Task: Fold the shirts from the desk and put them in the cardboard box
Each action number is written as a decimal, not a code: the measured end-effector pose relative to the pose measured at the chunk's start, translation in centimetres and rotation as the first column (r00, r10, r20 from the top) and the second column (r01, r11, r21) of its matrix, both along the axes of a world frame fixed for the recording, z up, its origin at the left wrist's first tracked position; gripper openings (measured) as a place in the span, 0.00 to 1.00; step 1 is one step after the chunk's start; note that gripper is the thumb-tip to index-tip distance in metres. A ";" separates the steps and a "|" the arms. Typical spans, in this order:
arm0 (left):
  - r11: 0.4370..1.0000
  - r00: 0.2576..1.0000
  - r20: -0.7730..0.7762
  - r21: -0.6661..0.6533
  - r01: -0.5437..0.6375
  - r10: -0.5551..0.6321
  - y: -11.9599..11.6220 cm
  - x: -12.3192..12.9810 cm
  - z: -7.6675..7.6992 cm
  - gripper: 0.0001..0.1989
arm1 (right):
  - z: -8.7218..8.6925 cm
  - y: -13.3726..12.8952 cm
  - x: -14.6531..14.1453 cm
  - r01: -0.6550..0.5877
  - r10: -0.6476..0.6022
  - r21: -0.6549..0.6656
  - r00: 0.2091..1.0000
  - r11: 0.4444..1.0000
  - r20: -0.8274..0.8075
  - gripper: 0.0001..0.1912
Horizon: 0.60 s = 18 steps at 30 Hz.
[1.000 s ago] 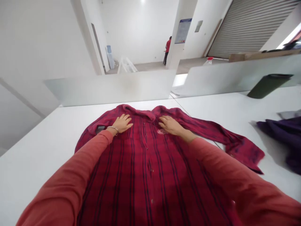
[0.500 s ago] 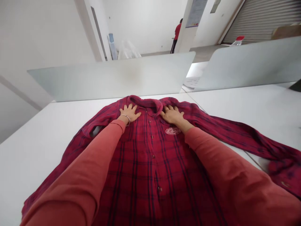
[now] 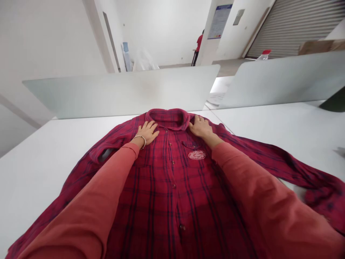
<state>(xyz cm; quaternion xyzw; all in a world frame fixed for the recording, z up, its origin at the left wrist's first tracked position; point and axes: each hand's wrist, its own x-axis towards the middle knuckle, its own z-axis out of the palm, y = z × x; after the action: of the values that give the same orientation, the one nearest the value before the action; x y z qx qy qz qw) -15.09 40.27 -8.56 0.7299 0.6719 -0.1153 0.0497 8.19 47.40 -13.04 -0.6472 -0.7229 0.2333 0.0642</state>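
Note:
A red plaid button-up shirt with dark stripes lies front side up, its collar at the far end. My left hand, a bracelet on its wrist, rests flat on the shirt's upper left front with fingers spread. On the other side of the collar, my right hand lies on the shoulder, its thumb apart from the fingers. Below it are a chest pocket and a pale round patch. One sleeve stretches out to the right; my forearms cover parts of the shirt.
The shirt is on a white table. Frosted partitions stand along its far edge, with a gap between them. Beyond are a red-capped bottle, a plastic bag and a person in red. Something dark green is at the right.
My right hand has moved from the chest up to the shoulder, uncovering the pocket. The collar now lies wider open. My left hand stays spread on the shirt, and the view has shifted slightly.

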 end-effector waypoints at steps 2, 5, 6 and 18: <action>1.000 1.000 0.000 -0.025 -0.007 0.007 0.1 -0.1 -0.1 0.27 | -0.5 0.4 0.0 0.030 -0.030 -0.002 1.000 1.000 -0.007 0.33; 0.999 1.000 0.001 -0.039 -0.008 0.008 0.1 -0.3 -0.2 0.27 | -0.6 0.9 0.3 -0.014 0.012 -0.047 0.999 0.999 -0.033 0.31; 0.999 1.000 0.000 -0.037 -0.010 0.010 0.1 -0.4 -0.3 0.27 | -0.4 0.9 0.5 -0.055 0.052 -0.055 0.997 0.997 -0.055 0.30; 0.982 0.972 -0.236 0.179 0.057 -0.013 -3.2 0.8 3.9 0.24 | 4.0 -18.9 11.3 -0.370 0.409 0.254 0.905 0.894 -0.121 0.29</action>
<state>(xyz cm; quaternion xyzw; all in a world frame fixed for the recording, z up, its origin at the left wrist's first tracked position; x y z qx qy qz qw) -14.27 37.05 -4.69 0.7244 0.6679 -0.1385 -0.0998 19.50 28.49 -9.05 -0.4549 -0.8516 0.2126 0.1508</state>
